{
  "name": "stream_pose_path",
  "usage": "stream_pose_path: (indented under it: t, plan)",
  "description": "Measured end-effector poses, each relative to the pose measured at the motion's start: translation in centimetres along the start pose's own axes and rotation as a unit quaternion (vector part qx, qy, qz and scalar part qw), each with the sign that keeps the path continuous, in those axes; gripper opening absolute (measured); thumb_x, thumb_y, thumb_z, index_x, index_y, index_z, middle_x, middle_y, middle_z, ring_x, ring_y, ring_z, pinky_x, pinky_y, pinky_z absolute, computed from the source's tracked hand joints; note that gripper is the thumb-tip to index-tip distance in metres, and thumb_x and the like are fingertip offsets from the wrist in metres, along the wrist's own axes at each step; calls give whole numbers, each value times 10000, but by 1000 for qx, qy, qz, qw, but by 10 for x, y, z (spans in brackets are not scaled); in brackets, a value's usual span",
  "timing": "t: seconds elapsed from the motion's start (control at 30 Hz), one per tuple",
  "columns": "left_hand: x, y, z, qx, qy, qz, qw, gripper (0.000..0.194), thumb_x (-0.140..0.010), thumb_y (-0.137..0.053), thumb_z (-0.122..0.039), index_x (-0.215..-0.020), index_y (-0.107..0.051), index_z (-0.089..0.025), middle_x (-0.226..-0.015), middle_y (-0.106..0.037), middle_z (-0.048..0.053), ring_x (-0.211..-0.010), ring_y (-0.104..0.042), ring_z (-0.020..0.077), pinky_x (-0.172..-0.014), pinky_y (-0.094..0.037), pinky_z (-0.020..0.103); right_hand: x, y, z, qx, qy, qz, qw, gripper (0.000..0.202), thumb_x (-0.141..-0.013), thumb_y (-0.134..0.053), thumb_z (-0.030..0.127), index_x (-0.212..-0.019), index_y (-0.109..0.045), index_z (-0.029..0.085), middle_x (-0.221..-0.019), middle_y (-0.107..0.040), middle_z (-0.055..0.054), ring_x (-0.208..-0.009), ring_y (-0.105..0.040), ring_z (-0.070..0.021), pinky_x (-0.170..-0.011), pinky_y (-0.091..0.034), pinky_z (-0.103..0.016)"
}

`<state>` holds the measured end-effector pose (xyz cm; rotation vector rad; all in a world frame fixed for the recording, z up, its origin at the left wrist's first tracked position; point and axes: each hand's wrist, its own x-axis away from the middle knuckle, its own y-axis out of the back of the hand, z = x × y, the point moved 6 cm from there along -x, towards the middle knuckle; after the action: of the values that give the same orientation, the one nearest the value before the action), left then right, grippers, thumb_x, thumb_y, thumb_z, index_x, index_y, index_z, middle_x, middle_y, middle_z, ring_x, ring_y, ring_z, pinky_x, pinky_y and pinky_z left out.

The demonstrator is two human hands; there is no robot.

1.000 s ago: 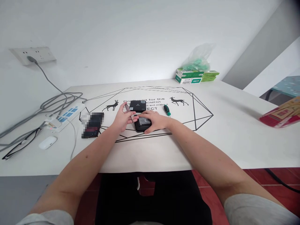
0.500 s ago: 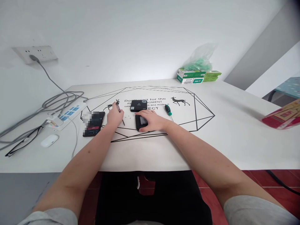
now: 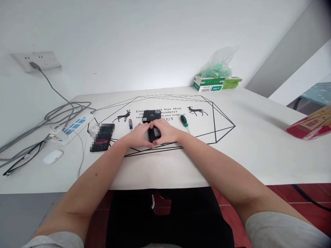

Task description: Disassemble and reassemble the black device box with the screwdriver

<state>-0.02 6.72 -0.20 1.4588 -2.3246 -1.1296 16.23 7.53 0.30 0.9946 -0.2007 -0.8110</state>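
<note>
A small black square device (image 3: 156, 133) lies on the table, its exposed top showing a grey patterned area. My right hand (image 3: 168, 131) is closed round its right side, thumb at the near edge and fingers at the far edge. From the left, my left hand (image 3: 141, 135) grips the same device, with thumb near and fingers far. Just beyond it lies a flat black square cover (image 3: 151, 115) with small labels. A small screwdriver with a red and blue handle (image 3: 130, 124) rests left of my left hand, its tip partly hidden. A green-and-black screwdriver (image 3: 184, 120) lies to the right.
A phone (image 3: 102, 137), a white earbud case (image 3: 53, 156), glasses (image 3: 24, 158) and a power strip (image 3: 74, 128) with grey cables lie on the left. Green boxes (image 3: 209, 83) under a plastic bag stand against the wall. A red package (image 3: 309, 126) sits far right.
My left hand has let go of the small screwdriver, now lying on the table, and moved right to grip the device. My right hand stays on the device.
</note>
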Motion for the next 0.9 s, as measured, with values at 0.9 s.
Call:
stream_pose_path:
  t: [0.9]
  plan:
    - [3,-10,8,-278,45,103,954,1110,-838,-757,-829,-1696,-496,-175,-1760,-459,205,-1678,-297,474,-1393,-91,668,27,52,2,-344,53,-35,937,713,-757,-813,852,-1079,-710,224,-1195,-704,-83,-1106,-648,-270,-935,-535,-386]
